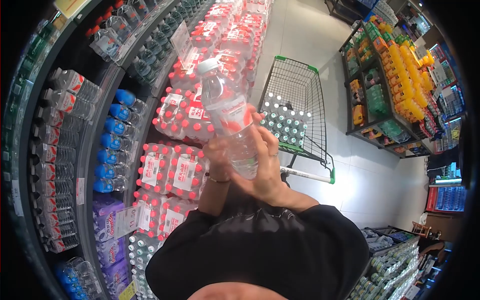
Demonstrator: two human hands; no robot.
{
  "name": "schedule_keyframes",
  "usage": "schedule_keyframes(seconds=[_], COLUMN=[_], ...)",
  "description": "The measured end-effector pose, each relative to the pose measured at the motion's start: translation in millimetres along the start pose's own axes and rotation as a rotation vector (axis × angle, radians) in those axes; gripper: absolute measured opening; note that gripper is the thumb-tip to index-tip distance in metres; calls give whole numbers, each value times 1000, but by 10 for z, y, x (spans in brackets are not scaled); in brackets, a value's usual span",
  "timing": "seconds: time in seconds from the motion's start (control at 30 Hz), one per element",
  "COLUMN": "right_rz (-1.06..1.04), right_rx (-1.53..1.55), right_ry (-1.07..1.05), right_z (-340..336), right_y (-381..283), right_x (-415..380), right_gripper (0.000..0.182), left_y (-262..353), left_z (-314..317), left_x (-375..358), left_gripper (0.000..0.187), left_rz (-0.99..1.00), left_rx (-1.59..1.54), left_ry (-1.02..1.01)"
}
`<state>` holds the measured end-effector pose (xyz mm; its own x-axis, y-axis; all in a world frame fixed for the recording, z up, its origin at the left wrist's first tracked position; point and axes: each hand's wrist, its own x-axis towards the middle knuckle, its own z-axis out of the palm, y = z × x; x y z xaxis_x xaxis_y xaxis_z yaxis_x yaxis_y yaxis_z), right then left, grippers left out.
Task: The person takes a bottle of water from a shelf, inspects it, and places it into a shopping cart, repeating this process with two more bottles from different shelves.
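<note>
Black shirt: seen at bottom center, closest to the camera.
Large clear bottle: held up in the center of the frame, tilted, white cap toward upper left; red-and-white label is turned to the camera.
Left hand: clamped on the large clear bottle, from the right side and below; a ring is worn on one finger.
Right hand: blurred, beside the lower left side of the large clear bottle; whether it is gripped by this hand too cannot be told. Bracelet is worn at the wrist.
Red-capped multipacks: stacked left of and beyond the hands, up to the top edge.
Left shelving: filled with bottles; blue-labeled ones are laid on their sides, purple packs are stacked lower down.
Shopping cart: stood on the pale floor, right of the bottle; green-and-white-capped bottles are carried inside.
Drinks rack: seen at upper right, loaded with orange bottles and others.
</note>
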<state>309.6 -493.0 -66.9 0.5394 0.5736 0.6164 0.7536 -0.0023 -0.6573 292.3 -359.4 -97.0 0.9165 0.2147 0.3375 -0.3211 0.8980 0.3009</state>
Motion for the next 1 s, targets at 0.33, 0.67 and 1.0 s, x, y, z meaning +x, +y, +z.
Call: schedule_keyframes(seconds=[0.33, 0.67, 1.0], right_rz=[413, 549, 769], right_rx=[688, 1894, 897], right_ry=[2, 86, -82], right_z=[-653, -768, -1347], right_y=[1203, 2402, 3928], right_x=[204, -57, -148], right_gripper=[98, 96, 71], left_y=[-593, -1084, -1845], left_z=[151, -527, -1351], left_x=[677, 2238, 3189], left_gripper=[73, 53, 40], left_rz=[118, -219, -399], left_rx=[658, 918, 1061], left_ry=[264, 277, 20])
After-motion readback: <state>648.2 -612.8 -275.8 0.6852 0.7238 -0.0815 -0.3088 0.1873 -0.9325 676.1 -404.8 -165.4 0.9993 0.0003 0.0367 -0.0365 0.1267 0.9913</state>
